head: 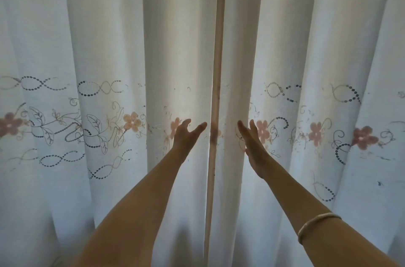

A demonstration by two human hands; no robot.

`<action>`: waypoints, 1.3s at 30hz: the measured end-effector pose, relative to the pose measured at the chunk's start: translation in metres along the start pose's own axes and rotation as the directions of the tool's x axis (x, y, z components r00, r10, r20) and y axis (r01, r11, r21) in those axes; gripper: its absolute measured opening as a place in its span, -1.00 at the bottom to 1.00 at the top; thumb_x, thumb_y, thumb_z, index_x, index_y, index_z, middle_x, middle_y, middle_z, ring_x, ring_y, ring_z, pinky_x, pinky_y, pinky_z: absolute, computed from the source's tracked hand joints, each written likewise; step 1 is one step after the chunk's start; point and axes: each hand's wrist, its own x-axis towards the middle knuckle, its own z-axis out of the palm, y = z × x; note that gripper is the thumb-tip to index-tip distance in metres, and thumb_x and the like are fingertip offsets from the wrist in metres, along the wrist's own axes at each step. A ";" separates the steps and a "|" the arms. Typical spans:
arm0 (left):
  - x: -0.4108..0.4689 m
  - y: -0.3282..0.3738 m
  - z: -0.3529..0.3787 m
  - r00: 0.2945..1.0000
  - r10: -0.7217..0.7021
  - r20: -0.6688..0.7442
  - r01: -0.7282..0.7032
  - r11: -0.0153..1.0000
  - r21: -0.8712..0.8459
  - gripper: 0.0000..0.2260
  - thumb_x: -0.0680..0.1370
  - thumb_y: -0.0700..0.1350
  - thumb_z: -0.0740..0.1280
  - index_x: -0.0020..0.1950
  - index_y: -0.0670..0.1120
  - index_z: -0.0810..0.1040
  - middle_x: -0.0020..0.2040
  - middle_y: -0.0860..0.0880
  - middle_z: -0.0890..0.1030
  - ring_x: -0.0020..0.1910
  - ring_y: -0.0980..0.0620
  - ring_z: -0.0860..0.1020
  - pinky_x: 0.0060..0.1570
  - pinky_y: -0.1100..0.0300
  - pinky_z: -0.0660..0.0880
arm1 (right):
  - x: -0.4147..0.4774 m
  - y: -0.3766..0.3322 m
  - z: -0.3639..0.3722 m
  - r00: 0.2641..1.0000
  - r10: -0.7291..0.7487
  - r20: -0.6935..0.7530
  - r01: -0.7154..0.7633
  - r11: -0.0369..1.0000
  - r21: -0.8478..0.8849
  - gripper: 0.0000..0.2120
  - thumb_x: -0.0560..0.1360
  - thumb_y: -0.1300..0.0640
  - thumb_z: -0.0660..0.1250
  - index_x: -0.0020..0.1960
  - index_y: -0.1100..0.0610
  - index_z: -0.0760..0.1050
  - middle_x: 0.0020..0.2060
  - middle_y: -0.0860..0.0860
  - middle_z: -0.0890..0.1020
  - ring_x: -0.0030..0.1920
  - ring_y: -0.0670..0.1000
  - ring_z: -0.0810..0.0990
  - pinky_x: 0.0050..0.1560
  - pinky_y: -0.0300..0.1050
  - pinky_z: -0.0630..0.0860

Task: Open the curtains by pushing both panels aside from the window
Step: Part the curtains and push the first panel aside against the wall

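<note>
Two white curtain panels with embroidered pink flowers and dark beaded loops hang closed in front of me. The left panel and the right panel meet at a pale vertical hem in the middle. My left hand reaches out with fingers apart, just left of the hem, at the fabric's flower band. My right hand is stretched flat with fingers together, edge-on, just right of the hem. Neither hand grips cloth. A thin white bracelet sits on my right forearm.
The curtains fill the whole view in deep folds, and daylight glows through them near the middle. The window behind is hidden. A shadowed gap shows at the bottom under the left panel's folds.
</note>
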 end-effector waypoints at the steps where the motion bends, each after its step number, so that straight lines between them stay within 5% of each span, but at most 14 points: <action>1: 0.000 0.001 0.002 1.000 0.000 -0.007 0.000 1.000 0.002 -0.43 0.50 0.09 0.29 0.42 -0.11 0.22 0.52 -0.10 0.11 0.48 -0.11 0.12 0.41 -0.05 0.13 | -0.002 -0.002 0.001 1.000 -0.010 -0.019 0.010 1.000 -0.012 -0.39 0.54 -0.17 -0.05 0.47 -0.09 -0.27 0.51 -0.07 -0.19 0.51 0.05 -0.12 0.45 0.17 -0.10; 9: 0.014 -0.001 0.022 0.999 0.011 -0.046 -0.009 0.998 0.056 -0.39 0.45 0.03 0.38 0.40 -0.17 0.26 0.44 -0.16 0.31 0.42 -0.14 0.28 0.38 -0.07 0.23 | -0.006 -0.001 -0.009 1.000 -0.015 -0.010 0.015 0.998 -0.064 -0.40 0.55 -0.14 -0.04 0.47 -0.07 -0.27 0.51 -0.07 -0.18 0.51 0.04 -0.12 0.45 0.15 -0.09; 14: 0.026 -0.004 0.032 0.978 -0.038 -0.206 0.077 0.980 0.183 -0.66 0.48 -0.03 0.35 0.18 -0.19 0.46 0.25 -0.19 0.49 0.23 -0.14 0.47 0.21 -0.01 0.44 | -0.008 -0.003 -0.013 0.999 -0.034 -0.008 0.032 0.992 -0.120 -0.42 0.56 -0.11 -0.06 0.46 -0.07 -0.27 0.50 -0.09 -0.19 0.51 0.03 -0.12 0.45 0.13 -0.10; 18: 0.024 -0.001 0.034 0.941 0.058 -0.334 0.045 0.955 0.294 -0.76 0.52 -0.07 0.30 0.03 -0.23 0.55 0.10 -0.19 0.56 0.09 -0.09 0.51 0.06 0.07 0.50 | -0.004 -0.015 -0.004 0.984 -0.154 -0.092 0.129 0.965 -0.230 -0.37 0.54 -0.10 0.04 0.48 -0.04 -0.22 0.51 -0.06 -0.18 0.51 0.03 -0.13 0.45 0.12 -0.10; 20: 0.021 -0.005 0.031 0.909 0.139 -0.393 0.017 0.930 0.366 -0.77 0.52 -0.07 0.29 0.00 -0.23 0.55 0.10 -0.18 0.55 0.09 -0.09 0.48 0.06 0.08 0.49 | -0.001 -0.021 0.008 0.940 -0.295 -0.171 0.223 0.912 -0.345 -0.32 0.51 -0.17 0.08 0.48 -0.02 -0.17 0.51 -0.02 -0.16 0.51 0.04 -0.16 0.45 0.15 -0.12; 24: 0.013 -0.024 0.015 0.838 0.292 -0.461 -0.034 0.871 0.490 -0.76 0.52 -0.12 0.29 0.11 -0.22 0.54 0.18 -0.18 0.54 0.19 -0.12 0.44 0.23 0.09 0.37 | 0.007 -0.032 0.036 0.830 -0.522 -0.194 0.362 0.770 -0.525 -0.10 0.27 -0.53 -0.18 0.46 -0.07 -0.20 0.51 0.01 -0.18 0.50 0.03 -0.21 0.38 -0.01 -0.20; 28: 0.004 -0.035 -0.004 0.783 0.353 -0.512 -0.005 0.827 0.562 -0.71 0.51 -0.10 0.31 0.18 -0.20 0.52 0.28 -0.19 0.49 0.29 -0.14 0.38 0.36 0.03 0.25 | 0.027 -0.039 0.067 0.748 -0.660 -0.070 0.456 0.588 -0.668 -0.26 0.45 -0.32 0.02 0.46 0.00 -0.18 0.51 0.04 -0.12 0.48 0.00 -0.23 0.37 -0.10 -0.22; 33: -0.001 -0.047 -0.019 0.749 0.378 -0.544 0.026 0.804 0.594 -0.77 0.47 -0.16 0.36 0.10 -0.19 0.57 0.29 -0.25 0.47 0.31 -0.21 0.38 0.35 -0.10 0.26 | 0.062 -0.044 0.097 0.843 -0.538 0.012 0.424 0.650 -0.630 -0.21 0.47 -0.21 0.16 0.48 -0.01 -0.26 0.51 0.04 -0.20 0.49 0.10 -0.25 0.43 0.07 -0.17; 39: 0.009 -0.055 -0.024 0.670 0.470 -0.575 0.052 0.742 0.668 -0.83 0.29 -0.26 0.52 -0.19 -0.19 0.59 0.13 -0.27 0.60 0.14 -0.25 0.55 0.12 -0.22 0.49 | 0.114 -0.056 0.104 0.861 -0.506 0.041 0.452 0.727 -0.516 -0.21 0.47 -0.22 0.15 0.48 -0.05 -0.27 0.51 0.03 -0.17 0.49 0.17 -0.20 0.41 0.22 0.02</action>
